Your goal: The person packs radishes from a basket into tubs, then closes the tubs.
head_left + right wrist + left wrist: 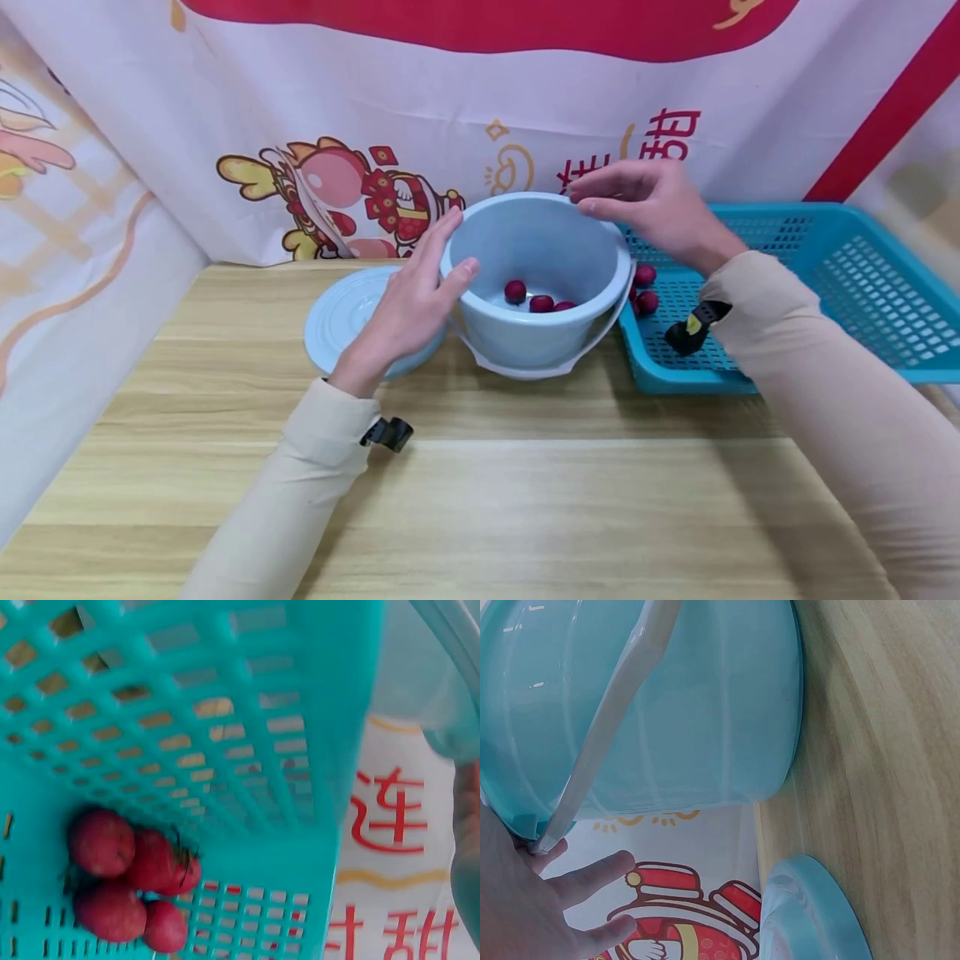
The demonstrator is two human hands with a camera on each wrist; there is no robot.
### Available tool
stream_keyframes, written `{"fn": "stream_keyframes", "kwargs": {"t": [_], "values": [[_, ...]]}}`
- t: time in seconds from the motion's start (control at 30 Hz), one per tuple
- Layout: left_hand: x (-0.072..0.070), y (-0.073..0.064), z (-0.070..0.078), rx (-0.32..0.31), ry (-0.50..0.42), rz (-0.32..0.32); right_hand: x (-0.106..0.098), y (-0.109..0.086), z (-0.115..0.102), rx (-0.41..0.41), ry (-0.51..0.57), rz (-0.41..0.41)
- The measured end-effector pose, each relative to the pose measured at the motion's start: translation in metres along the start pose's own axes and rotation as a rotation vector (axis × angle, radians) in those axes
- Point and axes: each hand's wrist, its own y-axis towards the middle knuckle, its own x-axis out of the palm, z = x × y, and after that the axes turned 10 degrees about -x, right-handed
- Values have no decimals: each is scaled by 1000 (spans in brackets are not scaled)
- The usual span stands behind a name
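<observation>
Stretching across the right of my head feed, the turquoise basket (690, 382) has slotted walls and carries round red produce (647, 302) bunched near its left end. Just beside it stands the light-blue bucket (525, 337), upright and uncovered, with more of the same produce on its bottom; its pale handle (602, 337) hangs lowered along the front. The blue lid (341, 321) lies left of the bucket, partly hidden by a hand.

Behind all this I have a white cloth (420, 92) printed with red areas, a cartoon figure and red characters. Basket, bucket and lid rest on a bench (480, 517) of pale wood grain.

Counting down by size, I get one basket, one bucket, one lid and two hands in beige sleeves (277, 508). The left hand (408, 304) is at the bucket's left rim, the right hand (660, 208) at its far right rim; the fingers of both are extended and released, though I cannot tell whether they touch it. Of the produce, I make out five pieces in the basket through the right wrist view and three in the bucket.
</observation>
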Motion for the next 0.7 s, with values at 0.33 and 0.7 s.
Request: {"fn": "stream_keyframes", "kwargs": {"t": [0.33,0.7], "values": [[1,3,2,9,-6,-2,-44,-19,27,131,-57,40],[-1,0,-2,-14,-4,-2,-69,-31,58,345,-168,-193]]}}
